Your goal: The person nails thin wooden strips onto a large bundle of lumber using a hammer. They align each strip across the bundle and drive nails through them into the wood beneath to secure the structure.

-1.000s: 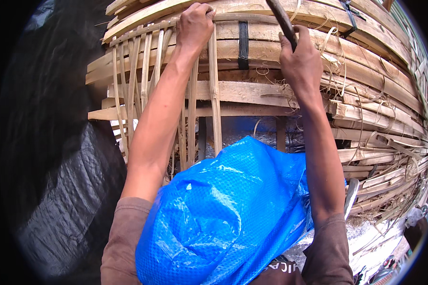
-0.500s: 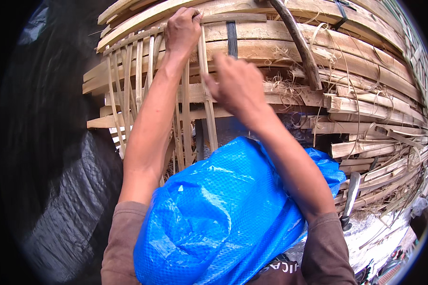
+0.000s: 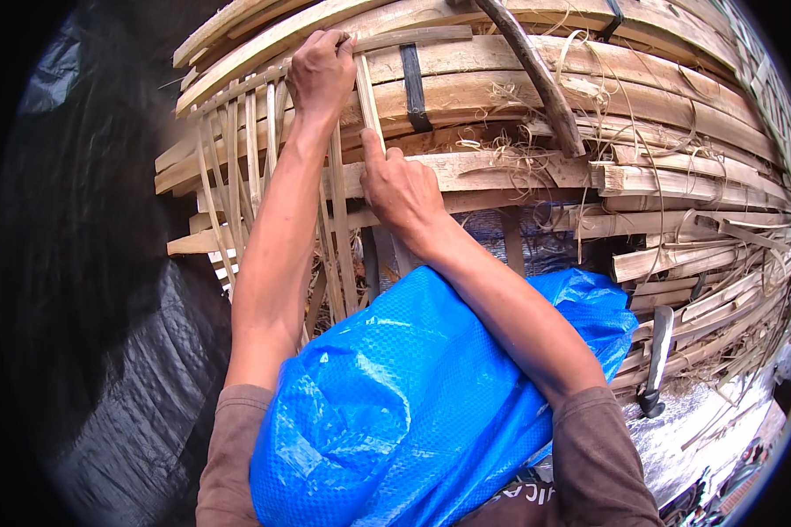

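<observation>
My left hand (image 3: 322, 75) is closed around a thin wooden crossbar (image 3: 426, 36), where the upper end of a slat meets it. That pale, narrow slat (image 3: 369, 101) runs down toward me from the crossbar. Lower on the same slat, my right hand (image 3: 402, 189) has its fingers curled around it, with the index finger stretched along it. Left of my left hand, several similar slats (image 3: 251, 140) hang side by side from the crossbar, forming a row. My palms hide the exact grip.
Split wooden lengths (image 3: 492, 92) lie stacked beneath and to the right, with curly shavings. A dark stick (image 3: 536, 75) lies across them. Blue woven plastic sheeting (image 3: 369, 404) covers my lap. Black sheeting (image 3: 141, 378) is at left; a long flat tool (image 3: 659, 356) lies at right.
My right hand has come down from beside the crossbar onto the slat, its index finger now extended. My left hand stays at the crossbar.
</observation>
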Demonstrator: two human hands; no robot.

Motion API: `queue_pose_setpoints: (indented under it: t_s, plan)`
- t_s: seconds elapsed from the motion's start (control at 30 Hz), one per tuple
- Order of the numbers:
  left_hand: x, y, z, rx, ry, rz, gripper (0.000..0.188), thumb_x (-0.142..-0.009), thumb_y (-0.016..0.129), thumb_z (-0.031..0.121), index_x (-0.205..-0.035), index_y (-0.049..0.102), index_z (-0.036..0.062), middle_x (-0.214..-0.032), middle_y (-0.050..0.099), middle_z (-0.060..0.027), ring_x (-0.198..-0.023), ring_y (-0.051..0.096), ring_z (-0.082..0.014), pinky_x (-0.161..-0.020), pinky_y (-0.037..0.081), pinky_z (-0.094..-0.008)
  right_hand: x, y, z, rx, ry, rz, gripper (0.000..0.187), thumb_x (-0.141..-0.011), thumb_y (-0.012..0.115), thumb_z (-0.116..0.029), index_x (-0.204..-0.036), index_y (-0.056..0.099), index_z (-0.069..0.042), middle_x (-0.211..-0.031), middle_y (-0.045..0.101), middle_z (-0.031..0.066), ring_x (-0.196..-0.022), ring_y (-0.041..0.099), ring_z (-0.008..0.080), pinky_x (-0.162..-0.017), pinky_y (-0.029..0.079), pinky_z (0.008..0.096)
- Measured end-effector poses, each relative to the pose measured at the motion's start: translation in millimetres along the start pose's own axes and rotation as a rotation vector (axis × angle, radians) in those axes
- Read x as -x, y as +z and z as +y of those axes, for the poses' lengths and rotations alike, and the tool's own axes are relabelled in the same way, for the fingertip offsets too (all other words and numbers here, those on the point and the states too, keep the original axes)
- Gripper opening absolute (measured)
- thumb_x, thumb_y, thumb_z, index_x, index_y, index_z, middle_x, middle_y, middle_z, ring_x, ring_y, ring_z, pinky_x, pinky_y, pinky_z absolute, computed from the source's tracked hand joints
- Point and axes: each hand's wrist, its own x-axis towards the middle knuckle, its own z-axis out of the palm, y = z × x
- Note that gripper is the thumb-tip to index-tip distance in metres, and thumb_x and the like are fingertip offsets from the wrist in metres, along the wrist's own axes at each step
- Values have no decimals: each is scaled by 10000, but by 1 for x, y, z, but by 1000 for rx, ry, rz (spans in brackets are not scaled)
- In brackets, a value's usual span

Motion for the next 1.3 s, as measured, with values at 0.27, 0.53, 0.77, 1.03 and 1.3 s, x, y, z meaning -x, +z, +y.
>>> queue_pose_setpoints:
  t_s: [0.27, 0.53, 0.77, 1.03, 1.3]
  plan:
    - [0, -2, 2, 33, -86, -66, 177, -894, 679, 240, -911, 719, 69, -915, 711, -98, -809, 684, -319, -708, 520, -403, 5, 7, -5, -39, 17, 63, 476, -885, 526, -152, -1336, 423, -40, -817, 614, 253, -653, 631, 451, -587, 502, 556]
    - [3, -1, -1, 21, -113, -39, 202, -886, 693, 285, -923, 732, 91, -924, 715, -86, -811, 684, -309, -705, 513, -402, 2, -1, -7, -38, -7, 16, 483, -878, 538, -158, -1329, 424, -27, -834, 630, 251, -656, 637, 444, -581, 507, 554]
    - [0, 1, -3, 38, -162, -31, 237, -877, 700, 338, -937, 741, 112, -930, 716, -84, -833, 683, -306, -730, 510, -402, 1, 1, -6, 23, 3, 34, 423, -927, 432, -120, -1325, 410, 22, -822, 634, 245, -658, 662, 408, -558, 522, 511]
    - [-14, -6, -6, 29, -274, -225, 301, -878, 678, 411, -981, 750, 138, -871, 735, -109, -847, 698, -291, -781, 520, -390, 0, 5, 0, 7, -66, 74, 439, -874, 523, -138, -1284, 445, -1, -813, 629, 242, -630, 644, 418, -553, 503, 534]
    - [-12, -7, -9, 29, -295, -227, 325, -885, 671, 437, -1007, 747, 145, -907, 743, -101, -881, 704, -266, -790, 523, -372, 1, 5, -1, 9, -69, 41, 458, -885, 515, -136, -1313, 430, 3, -826, 627, 252, -636, 651, 416, -553, 510, 525]
